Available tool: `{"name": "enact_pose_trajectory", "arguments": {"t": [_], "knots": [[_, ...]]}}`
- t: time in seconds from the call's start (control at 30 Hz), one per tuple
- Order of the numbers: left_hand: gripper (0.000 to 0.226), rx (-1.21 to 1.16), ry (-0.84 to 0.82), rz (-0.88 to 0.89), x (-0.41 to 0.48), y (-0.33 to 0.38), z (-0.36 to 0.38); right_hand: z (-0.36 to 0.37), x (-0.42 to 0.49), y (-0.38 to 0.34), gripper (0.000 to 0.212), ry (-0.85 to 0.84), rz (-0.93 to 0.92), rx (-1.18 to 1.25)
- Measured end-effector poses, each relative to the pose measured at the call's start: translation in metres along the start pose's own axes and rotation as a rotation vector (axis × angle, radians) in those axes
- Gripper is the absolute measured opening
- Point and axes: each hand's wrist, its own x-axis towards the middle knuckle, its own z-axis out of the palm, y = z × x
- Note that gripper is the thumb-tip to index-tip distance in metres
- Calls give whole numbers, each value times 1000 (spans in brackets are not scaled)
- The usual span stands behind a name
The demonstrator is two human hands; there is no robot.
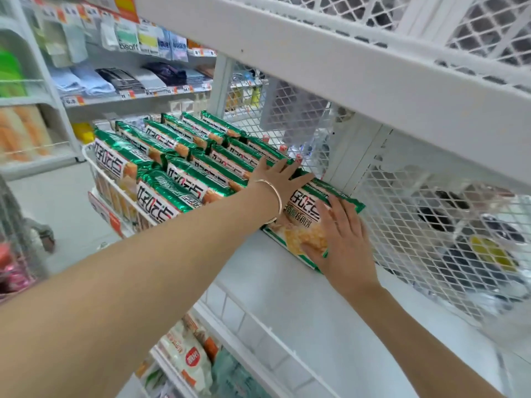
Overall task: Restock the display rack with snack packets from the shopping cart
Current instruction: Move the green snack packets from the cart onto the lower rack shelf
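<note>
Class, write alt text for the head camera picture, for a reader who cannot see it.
Two bare hands, the left hand wearing a bracelet and the right hand, rest flat on a green snack packet lying on a white shelf. Rows of matching packets fill the shelf beside it, and a white mesh panel stands behind.

The right hand presses flat on a green snack packet lying on the white rack shelf, against the mesh back. The left hand, fingers straight, touches the packet's far edge. Rows of matching packets fill the shelf's left part
</note>
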Motion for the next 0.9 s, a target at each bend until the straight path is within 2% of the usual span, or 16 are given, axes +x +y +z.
{"name": "enact_pose_trajectory", "arguments": {"t": [0.1,0.2,0.33,0.47,0.63,0.9], "knots": [[117,-40,-53,9,-10,-2,-12,-13,2,-7,85,-110,39,1],[99,-86,-57,-11,-40,-4,-29,-41,-1,-13,82,-212,48,49],[76,-179,25,-134,-102,-19,-41,-88,-24,-30,72,-246,-32,100],[70,-276,-7,-280,-166,-56,-45,-125,-24,-68,66,-337,-4,174],[71,-218,-67,-342,-246,-108,-31,-153,0,-140,71,-419,-91,232],[66,-281,-196,-557,-361,-214,26,-149,48,-312,67,-453,-336,395]]}}
